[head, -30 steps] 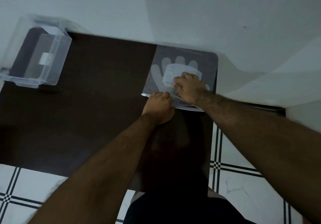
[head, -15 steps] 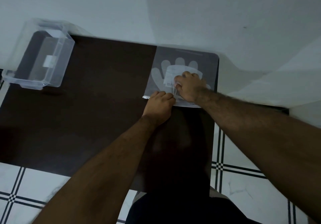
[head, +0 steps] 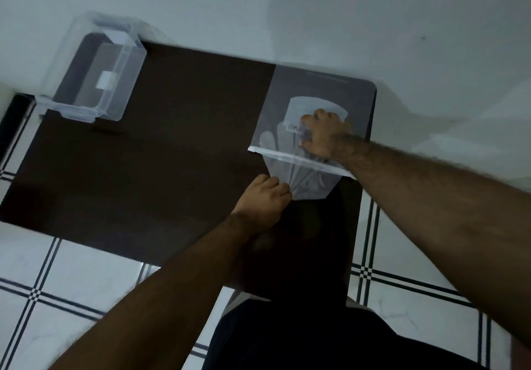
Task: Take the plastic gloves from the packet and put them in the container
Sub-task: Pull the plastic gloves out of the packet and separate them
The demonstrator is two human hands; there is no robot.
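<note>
Your left hand (head: 263, 197), clenched on the gloves (head: 304, 181), dragged them halfway out past the zip; a second ago they sat inside. Right hand (head: 323, 135) pinned the packet (head: 319, 88) flat. Container (head: 94, 73) sat well apart, far-left.

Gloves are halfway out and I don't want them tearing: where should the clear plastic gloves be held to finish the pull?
Hold the clear plastic gloves at the gathered cuff end outside the white zip strip, coming from the near side, where the left hand pinches them. Their creases converge there and the glove fingers are inside the translucent packet, pinned by the right hand.
</note>
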